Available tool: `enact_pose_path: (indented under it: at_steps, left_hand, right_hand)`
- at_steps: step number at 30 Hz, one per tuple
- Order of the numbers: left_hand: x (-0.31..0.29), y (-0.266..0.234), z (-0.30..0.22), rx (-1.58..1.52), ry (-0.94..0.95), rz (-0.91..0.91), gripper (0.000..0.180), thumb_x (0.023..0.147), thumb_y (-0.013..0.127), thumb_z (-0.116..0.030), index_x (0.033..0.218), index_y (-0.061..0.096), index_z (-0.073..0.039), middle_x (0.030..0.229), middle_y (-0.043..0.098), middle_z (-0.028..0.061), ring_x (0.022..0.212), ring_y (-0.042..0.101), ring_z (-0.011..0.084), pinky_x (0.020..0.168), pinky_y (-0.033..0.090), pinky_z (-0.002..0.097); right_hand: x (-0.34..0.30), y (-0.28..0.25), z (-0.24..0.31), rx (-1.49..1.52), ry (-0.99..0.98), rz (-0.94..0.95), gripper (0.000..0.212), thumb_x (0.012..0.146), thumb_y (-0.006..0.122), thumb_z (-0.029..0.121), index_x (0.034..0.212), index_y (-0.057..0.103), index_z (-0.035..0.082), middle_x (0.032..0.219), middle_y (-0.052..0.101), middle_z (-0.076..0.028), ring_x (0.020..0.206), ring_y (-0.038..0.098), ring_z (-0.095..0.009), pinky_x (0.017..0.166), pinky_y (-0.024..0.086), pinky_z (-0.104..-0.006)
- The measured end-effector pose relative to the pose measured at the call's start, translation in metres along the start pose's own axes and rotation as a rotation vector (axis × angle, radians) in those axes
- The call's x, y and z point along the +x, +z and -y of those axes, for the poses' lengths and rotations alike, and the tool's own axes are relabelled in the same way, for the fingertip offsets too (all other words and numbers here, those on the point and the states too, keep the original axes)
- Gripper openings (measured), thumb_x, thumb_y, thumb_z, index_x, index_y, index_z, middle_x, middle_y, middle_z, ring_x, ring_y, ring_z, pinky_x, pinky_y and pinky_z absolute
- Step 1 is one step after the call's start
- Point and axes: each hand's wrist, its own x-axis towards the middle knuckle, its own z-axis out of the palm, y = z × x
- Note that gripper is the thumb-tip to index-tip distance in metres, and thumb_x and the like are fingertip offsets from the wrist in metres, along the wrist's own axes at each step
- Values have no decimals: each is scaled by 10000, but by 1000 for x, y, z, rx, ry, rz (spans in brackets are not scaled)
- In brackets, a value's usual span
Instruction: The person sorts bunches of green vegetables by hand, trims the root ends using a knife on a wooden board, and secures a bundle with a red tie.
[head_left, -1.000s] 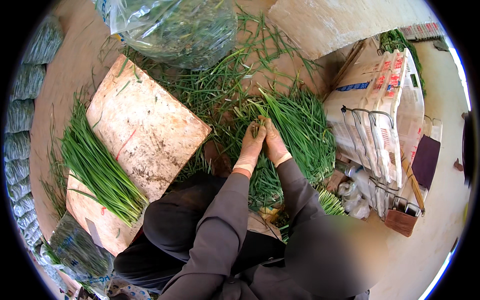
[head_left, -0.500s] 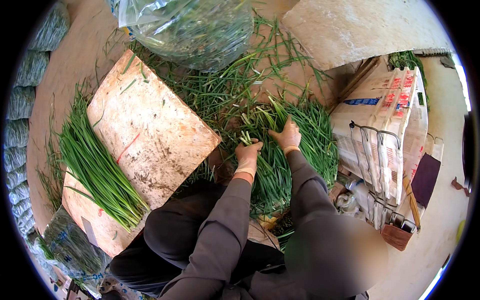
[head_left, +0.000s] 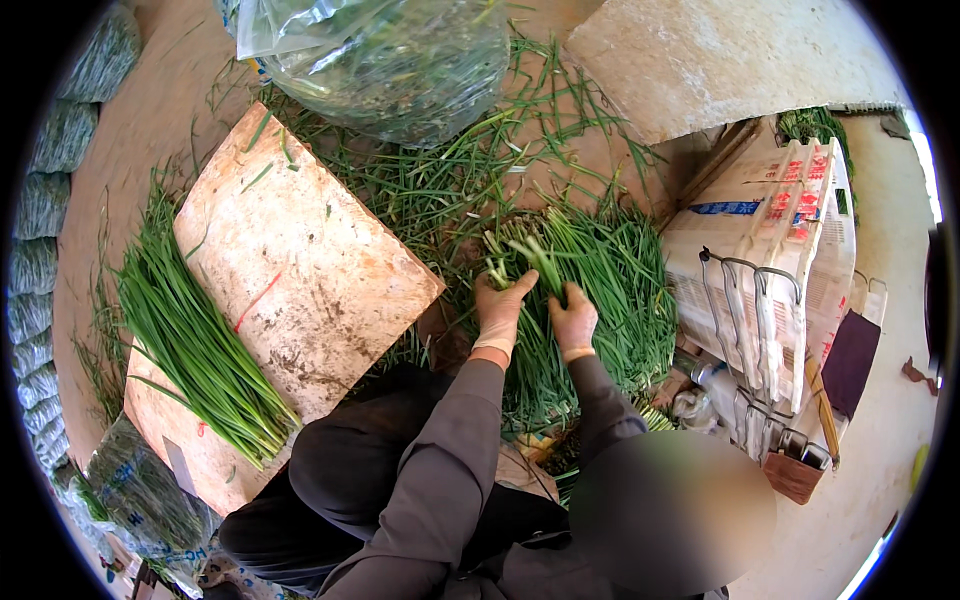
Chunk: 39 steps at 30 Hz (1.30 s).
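Observation:
Both gloved hands work in a heap of long green chive-like stalks [head_left: 620,290] in front of me. My left hand [head_left: 497,310] is closed around a small bunch of stalks [head_left: 520,250] near their pale root ends. My right hand [head_left: 572,318] grips the same bunch just beside it, fingers curled. The bunch stands out from the heap with its cut ends pointing away from me. A neat row of sorted stalks [head_left: 195,340] lies on the left edge of a stained wooden board [head_left: 300,270].
A clear plastic bag of greens [head_left: 390,55] lies at the top. Loose stalks litter the ground around it. Cardboard boxes [head_left: 770,240] with a wire rack [head_left: 750,330] stand to the right. A stone slab [head_left: 720,60] is top right. Filled mesh sacks [head_left: 45,200] line the left.
My hands have gone from the heap's upper middle, apart into the stalks, and back together lower down, now gripping a gathered bunch.

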Motion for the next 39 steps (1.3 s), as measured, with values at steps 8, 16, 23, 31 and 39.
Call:
enact_pose_path:
  at_steps: [8, 16, 23, 31, 39]
  left_hand:
    - [4, -3, 14, 2, -61, 140, 392, 865, 872, -168, 1197, 710, -35, 1149, 709, 52, 1030, 636, 196, 941, 490, 385]
    - [-5, 6, 4, -36, -16, 14, 350, 880, 839, -161, 1183, 716, -38, 1134, 712, 62, 1024, 629, 217, 971, 450, 392]
    - [22, -14, 20, -260, -123, -47, 311, 834, 834, -86, 1099, 685, -24, 984, 724, 70, 928, 658, 232, 903, 472, 387]
    - [-1, 10, 2, 200, -288, -35, 109, 789, 813, 3, 854, 752, -61, 1015, 713, 83, 949, 658, 286, 921, 485, 477]
    - [11, 1, 16, 82, -172, -51, 158, 801, 828, 8, 909, 722, -36, 941, 732, 85, 854, 698, 247, 800, 541, 417]
  right_hand:
    - [-51, -19, 30, 112, -140, 191, 374, 901, 790, 247, 1185, 704, 20, 1044, 745, -200, 891, 727, -401, 768, 586, -465]
    - [38, -37, 20, 27, -332, 180, 387, 1057, 601, 297, 1345, 667, 47, 1190, 741, -180, 1160, 682, -381, 1139, 433, -514]
    - [-26, -29, 9, 60, -30, 825, 444, 1061, 609, 397, 1262, 695, 11, 1044, 784, -186, 1004, 756, -292, 908, 575, -438]
    - [63, -29, -60, 454, 433, 613, 472, 1028, 683, 370, 1288, 685, -23, 993, 766, -121, 849, 720, -203, 806, 574, -373]
    - [62, 21, -31, -162, 68, 172, 382, 912, 791, 315, 1178, 760, 43, 1144, 716, -136, 1014, 698, -337, 874, 560, -473]
